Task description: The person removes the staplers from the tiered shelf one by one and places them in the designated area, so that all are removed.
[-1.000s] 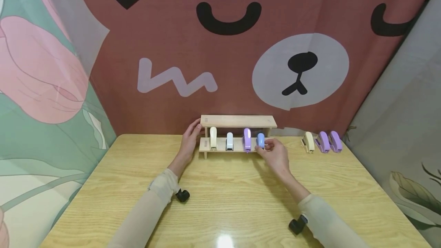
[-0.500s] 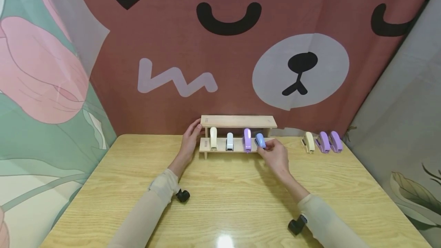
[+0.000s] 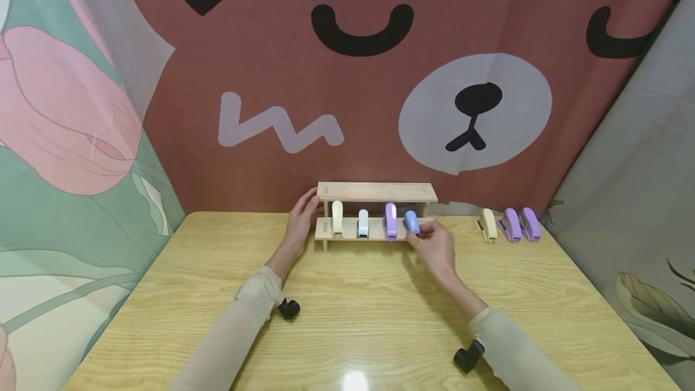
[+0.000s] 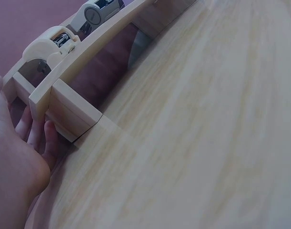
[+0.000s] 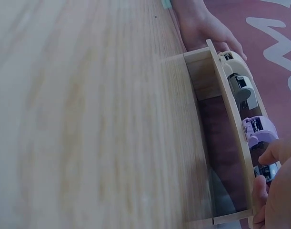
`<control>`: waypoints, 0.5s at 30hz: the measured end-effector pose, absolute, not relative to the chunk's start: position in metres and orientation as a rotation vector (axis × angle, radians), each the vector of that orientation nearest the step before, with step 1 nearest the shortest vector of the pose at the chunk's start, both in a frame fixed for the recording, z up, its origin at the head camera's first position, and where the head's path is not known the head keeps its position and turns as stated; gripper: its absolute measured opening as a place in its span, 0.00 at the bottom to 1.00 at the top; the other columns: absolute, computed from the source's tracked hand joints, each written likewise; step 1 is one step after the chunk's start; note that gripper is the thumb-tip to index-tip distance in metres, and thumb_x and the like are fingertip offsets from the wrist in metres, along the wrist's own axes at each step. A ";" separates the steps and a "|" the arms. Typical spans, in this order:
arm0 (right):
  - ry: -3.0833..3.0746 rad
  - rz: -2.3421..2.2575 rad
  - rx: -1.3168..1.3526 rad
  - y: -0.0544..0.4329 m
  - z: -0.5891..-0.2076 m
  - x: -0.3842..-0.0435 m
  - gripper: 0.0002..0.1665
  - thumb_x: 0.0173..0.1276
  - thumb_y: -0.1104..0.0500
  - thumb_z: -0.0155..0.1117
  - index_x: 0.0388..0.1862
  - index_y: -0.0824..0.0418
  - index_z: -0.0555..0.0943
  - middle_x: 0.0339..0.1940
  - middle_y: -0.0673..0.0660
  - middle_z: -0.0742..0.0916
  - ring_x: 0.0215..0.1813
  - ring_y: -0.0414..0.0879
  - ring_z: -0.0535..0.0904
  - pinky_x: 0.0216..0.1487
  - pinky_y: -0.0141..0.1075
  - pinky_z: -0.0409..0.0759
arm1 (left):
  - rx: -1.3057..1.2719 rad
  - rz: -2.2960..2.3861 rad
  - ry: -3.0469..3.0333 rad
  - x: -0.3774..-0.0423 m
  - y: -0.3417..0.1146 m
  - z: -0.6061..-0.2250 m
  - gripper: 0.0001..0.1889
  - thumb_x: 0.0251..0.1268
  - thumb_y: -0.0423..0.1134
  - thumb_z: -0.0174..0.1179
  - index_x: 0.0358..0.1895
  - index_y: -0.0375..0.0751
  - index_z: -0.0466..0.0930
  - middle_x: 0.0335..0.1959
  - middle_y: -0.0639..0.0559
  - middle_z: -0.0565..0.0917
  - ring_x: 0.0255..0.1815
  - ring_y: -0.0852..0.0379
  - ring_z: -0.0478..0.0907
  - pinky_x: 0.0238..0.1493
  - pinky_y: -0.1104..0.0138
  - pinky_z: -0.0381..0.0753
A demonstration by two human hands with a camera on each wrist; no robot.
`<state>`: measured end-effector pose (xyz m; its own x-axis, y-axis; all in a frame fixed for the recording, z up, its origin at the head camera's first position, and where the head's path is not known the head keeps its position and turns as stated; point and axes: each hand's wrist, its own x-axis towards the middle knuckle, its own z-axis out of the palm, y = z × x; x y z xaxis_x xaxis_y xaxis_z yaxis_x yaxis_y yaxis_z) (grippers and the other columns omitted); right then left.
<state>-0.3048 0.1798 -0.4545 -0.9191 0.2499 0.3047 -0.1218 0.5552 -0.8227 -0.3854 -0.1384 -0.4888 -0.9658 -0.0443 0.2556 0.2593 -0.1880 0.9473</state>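
On the lower shelf of a two-tier wooden rack [image 3: 374, 192] stand a cream stapler [image 3: 337, 217], a white stapler [image 3: 362, 224], a purple stapler [image 3: 390, 221] and a blue stapler [image 3: 411, 222]. My right hand [image 3: 436, 250] pinches the small blue stapler between thumb and fingers at the shelf's right end; its top leans left in the head view. In the right wrist view the fingers hide part of this stapler [image 5: 266, 171]. My left hand [image 3: 298, 227] rests against the rack's left end, its fingers [image 4: 50, 140] touching the wood and partly hidden behind it.
Another cream stapler [image 3: 488, 225] and two purple staplers [image 3: 509, 224] stand to the right of the rack, near the back right corner of the wooden table [image 3: 380, 318]. A curtain with a bear print [image 3: 369, 107] hangs right behind the rack.
The blue stapler has gone from upright to leaning left in my right hand, with a slight shift since. My left hand stays at the rack's end.
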 end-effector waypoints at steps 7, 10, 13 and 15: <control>-2.388 1.300 -0.110 0.180 -0.457 -0.305 0.11 0.57 0.62 0.75 0.36 0.66 0.83 0.31 0.59 0.85 0.31 0.49 0.79 0.30 0.38 0.76 | -0.266 -2.279 -1.853 -0.384 -0.139 -0.488 0.27 0.75 0.58 0.58 0.72 0.55 0.74 0.61 0.44 0.79 0.59 0.44 0.78 0.58 0.48 0.75; -2.381 1.293 -0.111 0.180 -0.458 -0.305 0.11 0.58 0.61 0.76 0.36 0.66 0.84 0.30 0.58 0.85 0.31 0.49 0.79 0.30 0.37 0.76 | -0.254 -2.273 -1.846 -0.384 -0.138 -0.489 0.27 0.74 0.59 0.58 0.71 0.56 0.75 0.60 0.45 0.80 0.58 0.45 0.79 0.56 0.51 0.76; -2.377 1.287 -0.114 0.179 -0.456 -0.305 0.11 0.58 0.61 0.76 0.36 0.66 0.84 0.29 0.58 0.85 0.30 0.49 0.79 0.31 0.37 0.75 | -0.257 -2.280 -1.839 -0.384 -0.138 -0.489 0.27 0.75 0.59 0.58 0.71 0.56 0.75 0.60 0.45 0.80 0.58 0.45 0.79 0.53 0.53 0.78; -2.377 1.290 -0.114 0.179 -0.455 -0.304 0.11 0.58 0.61 0.75 0.36 0.66 0.84 0.29 0.58 0.85 0.30 0.49 0.79 0.30 0.36 0.76 | -0.255 -2.291 -1.834 -0.384 -0.138 -0.489 0.27 0.75 0.59 0.58 0.71 0.56 0.75 0.60 0.45 0.80 0.58 0.45 0.79 0.52 0.54 0.79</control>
